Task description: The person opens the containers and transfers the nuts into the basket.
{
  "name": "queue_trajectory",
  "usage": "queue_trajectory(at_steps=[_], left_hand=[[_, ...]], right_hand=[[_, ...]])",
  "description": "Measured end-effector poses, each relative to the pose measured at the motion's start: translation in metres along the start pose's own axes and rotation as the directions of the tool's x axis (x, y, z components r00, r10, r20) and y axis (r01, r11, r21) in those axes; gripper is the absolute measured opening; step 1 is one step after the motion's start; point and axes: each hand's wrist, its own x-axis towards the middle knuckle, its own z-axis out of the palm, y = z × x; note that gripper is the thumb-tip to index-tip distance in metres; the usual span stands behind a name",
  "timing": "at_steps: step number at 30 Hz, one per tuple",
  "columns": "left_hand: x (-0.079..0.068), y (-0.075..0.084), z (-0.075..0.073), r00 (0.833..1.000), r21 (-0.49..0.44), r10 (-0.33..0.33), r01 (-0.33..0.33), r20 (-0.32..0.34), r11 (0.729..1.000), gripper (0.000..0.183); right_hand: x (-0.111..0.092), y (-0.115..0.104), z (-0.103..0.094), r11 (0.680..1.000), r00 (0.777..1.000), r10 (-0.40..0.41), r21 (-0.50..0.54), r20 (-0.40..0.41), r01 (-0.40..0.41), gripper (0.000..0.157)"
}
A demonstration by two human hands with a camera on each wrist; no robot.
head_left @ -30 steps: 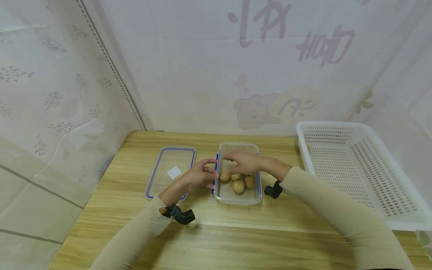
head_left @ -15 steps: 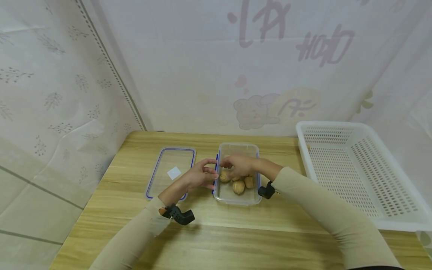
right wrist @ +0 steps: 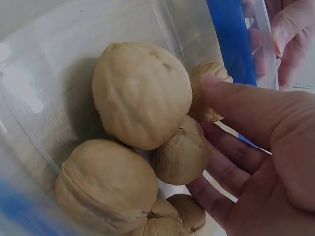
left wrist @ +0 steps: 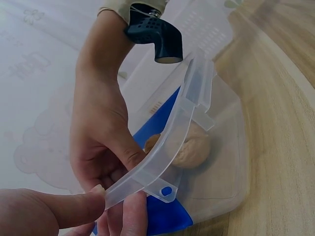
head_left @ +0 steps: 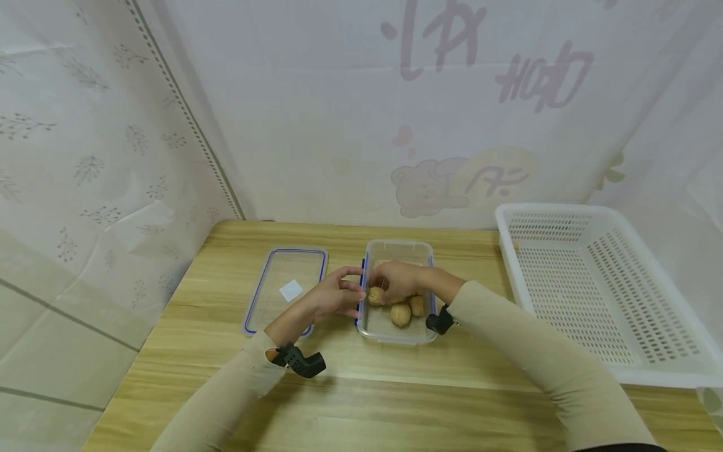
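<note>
A clear plastic food container with blue side clips stands on the wooden table, holding several walnuts. My left hand holds its left rim, the thumb on one side and fingers on the other in the left wrist view. Inside the container, my right hand has its thumb on a walnut near the left wall, with the fingers curled behind it. Larger walnuts lie beside that one in the right wrist view. The right hand hides part of the pile from the head camera.
Left of the container lies its clear lid with a blue seal and a white label. A white perforated basket stands at the right, a small brownish bit showing at its left wall. Patterned cloth hangs behind the table.
My right hand has come lower and further left into the container, its fingers closing in around a walnut. The front walnut has shifted slightly. My left hand stays on the rim.
</note>
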Motion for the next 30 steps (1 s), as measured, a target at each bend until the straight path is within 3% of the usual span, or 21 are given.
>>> queue_trajectory(at_steps=[11,19,24,30], left_hand=[[-0.0003,-0.0011,-0.0006,1.000,0.001,0.004,-0.004,0.004,1.000,0.058],[-0.0010,-0.0002,0.0001,1.000,-0.001,0.001,-0.001,0.007,1.000,0.059],[-0.0013,-0.0002,-0.0002,1.000,0.003,0.011,-0.011,0.007,1.000,0.059],[0.0004,-0.0011,-0.0003,1.000,-0.008,0.002,-0.002,0.000,1.000,0.058]], right_hand=[[0.0025,0.0005,0.0000,0.999,1.000,-0.030,-0.034,0.001,0.030,0.031],[-0.0007,0.0018,-0.0018,1.000,1.000,-0.014,-0.019,-0.002,0.014,0.034],[-0.0021,0.0055,-0.0032,0.998,0.998,-0.057,-0.019,-0.023,0.056,0.039],[-0.0043,0.0083,-0.0032,0.996,0.996,-0.067,0.048,-0.053,0.070,0.040]])
